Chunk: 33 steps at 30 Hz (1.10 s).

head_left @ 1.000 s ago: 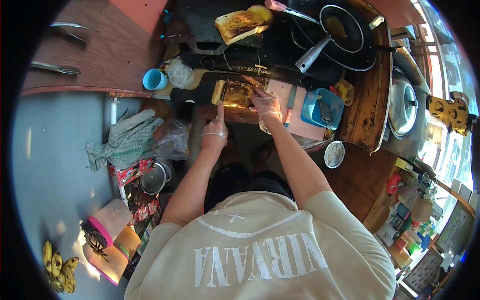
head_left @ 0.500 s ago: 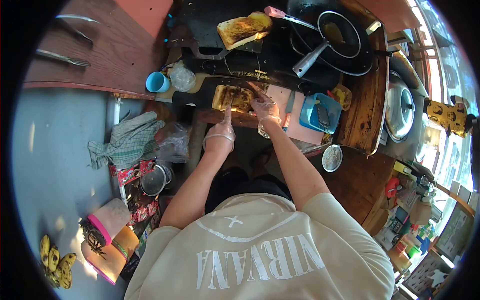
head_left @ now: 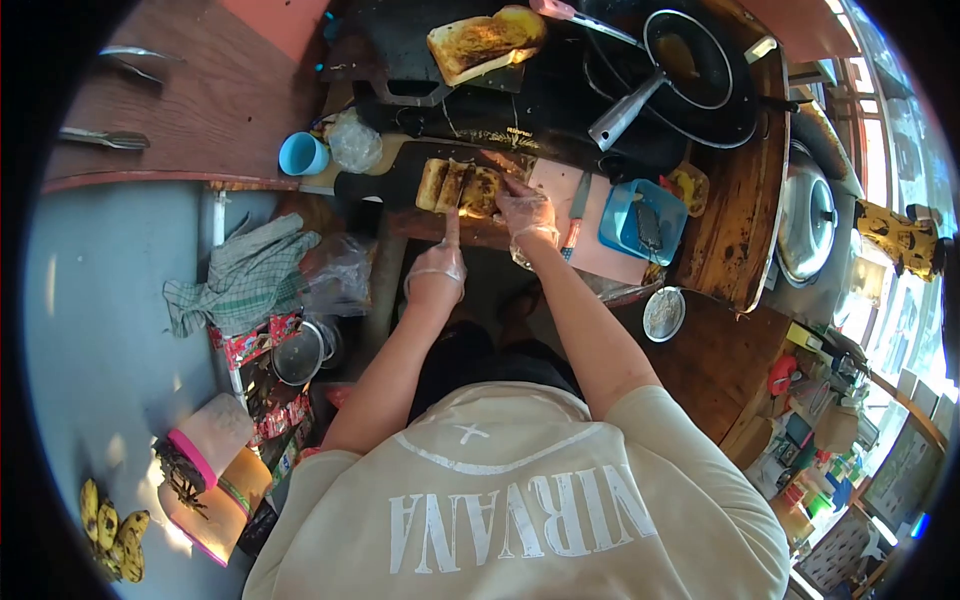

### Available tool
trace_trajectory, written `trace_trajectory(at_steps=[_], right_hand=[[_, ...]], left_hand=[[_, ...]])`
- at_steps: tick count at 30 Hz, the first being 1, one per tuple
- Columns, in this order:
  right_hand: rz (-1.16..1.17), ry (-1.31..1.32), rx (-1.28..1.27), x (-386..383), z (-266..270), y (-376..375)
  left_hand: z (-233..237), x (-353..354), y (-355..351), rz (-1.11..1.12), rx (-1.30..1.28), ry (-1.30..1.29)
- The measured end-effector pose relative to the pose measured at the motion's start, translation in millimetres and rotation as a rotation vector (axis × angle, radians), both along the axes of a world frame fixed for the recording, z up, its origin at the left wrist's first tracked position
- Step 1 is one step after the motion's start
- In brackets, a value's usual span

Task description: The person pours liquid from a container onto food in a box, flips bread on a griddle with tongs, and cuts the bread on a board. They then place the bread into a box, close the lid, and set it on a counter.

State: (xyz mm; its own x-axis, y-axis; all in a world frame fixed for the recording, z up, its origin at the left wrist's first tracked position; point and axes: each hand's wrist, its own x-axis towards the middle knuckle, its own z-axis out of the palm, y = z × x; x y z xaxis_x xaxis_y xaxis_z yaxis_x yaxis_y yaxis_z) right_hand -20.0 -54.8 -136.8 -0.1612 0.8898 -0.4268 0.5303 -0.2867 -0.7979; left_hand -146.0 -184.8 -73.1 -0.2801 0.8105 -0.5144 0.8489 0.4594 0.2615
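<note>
Toasted bread (head_left: 484, 190) with dark browned patches lies on a dark board (head_left: 398, 190), its left part split into strips. My right hand (head_left: 527, 212), in a clear plastic glove, is closed at the bread's right end, fingers gripping it. My left hand (head_left: 436, 272), gloved too, points its index finger at the bread's near edge between strips. Its other fingers are curled, and what they hold is hidden. To the right, a knife with a red handle (head_left: 571, 238) rests on a pink board (head_left: 613, 262), beside a blue container (head_left: 618, 238) with a dark item inside.
Behind the board, another toasted slice (head_left: 482, 50) lies on a black cooking surface. A frying pan (head_left: 625, 112) sits at the back right. A blue cup (head_left: 303, 155) and a clear plastic bag (head_left: 355, 142) stand left. A checkered cloth (head_left: 243, 275) hangs lower left.
The gap between the bread strips on the left has widened. My left index finger has shifted slightly left along the bread, while my right hand stays at the right end. The view has shifted a little.
</note>
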Motion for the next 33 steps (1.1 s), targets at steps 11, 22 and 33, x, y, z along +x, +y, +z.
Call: trace_trajectory(at_steps=[11, 22, 33], right_hand=[[0.029, -0.042, 0.072, 1.1, -12.5, 1.2], [0.109, -0.137, 0.098, 2.2, -10.5, 3.2], [0.143, -0.183, 0.144, 1.4, 7.4, 3.8]], left_hand=[[-4.3, -6.6, 4.0, 0.006, -0.046, -0.027], [4.1, -15.5, 11.9, -0.013, 0.031, -0.055], [62.2, -4.9, 27.5, -0.102, 0.000, -0.044]])
